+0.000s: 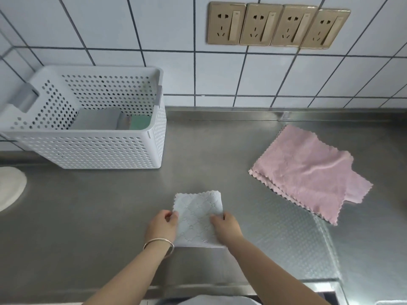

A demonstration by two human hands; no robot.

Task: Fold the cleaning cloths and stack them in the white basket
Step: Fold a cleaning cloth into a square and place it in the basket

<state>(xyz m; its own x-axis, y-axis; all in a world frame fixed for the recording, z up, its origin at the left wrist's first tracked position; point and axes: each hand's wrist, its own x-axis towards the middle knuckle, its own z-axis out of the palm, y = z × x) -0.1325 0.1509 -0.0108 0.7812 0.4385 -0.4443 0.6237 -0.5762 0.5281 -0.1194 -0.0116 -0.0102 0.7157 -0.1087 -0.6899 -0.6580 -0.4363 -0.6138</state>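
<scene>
A small pale blue patterned cloth (198, 216), folded into a rough square, lies on the steel counter near its front edge. My left hand (162, 224) pinches the cloth's left edge, and my right hand (225, 226) pinches its right edge. A pink cloth (308, 172) with scalloped edges lies loosely doubled over at the right, apart from both hands. The white perforated basket (92, 148) stands at the back left against the tiled wall. Inside it lie a folded grey cloth (97, 122) and a green cloth (139, 122), side by side.
The steel counter (88, 216) runs up to a tiled wall with several gold sockets (278, 25). A white round object (10, 188) shows partly at the left edge. The counter's front lip (220, 288) runs just below my forearms.
</scene>
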